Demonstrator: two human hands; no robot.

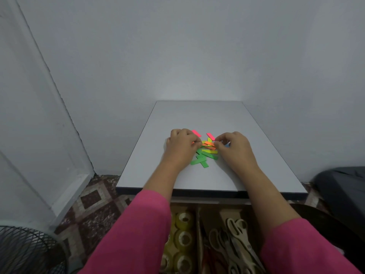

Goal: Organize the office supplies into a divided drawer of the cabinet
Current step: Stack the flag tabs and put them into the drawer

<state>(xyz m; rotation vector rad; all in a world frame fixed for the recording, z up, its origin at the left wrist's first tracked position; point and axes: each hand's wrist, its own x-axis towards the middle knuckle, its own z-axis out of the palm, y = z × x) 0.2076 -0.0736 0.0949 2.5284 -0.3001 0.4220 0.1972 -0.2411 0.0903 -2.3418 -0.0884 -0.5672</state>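
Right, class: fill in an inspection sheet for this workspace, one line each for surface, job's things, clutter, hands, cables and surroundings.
Surface: white cabinet top, against a grey wall.
Job's things: coloured sticky tabs heaped on top; in the open drawer below, tape rolls in one compartment, scissors in the next.
Clutter: nothing seen.
Hands: left hand and right hand both pinch tabs at the heap.
Cables: nothing seen.
Surroundings: fan grille lower left, patterned floor, dark object at right.
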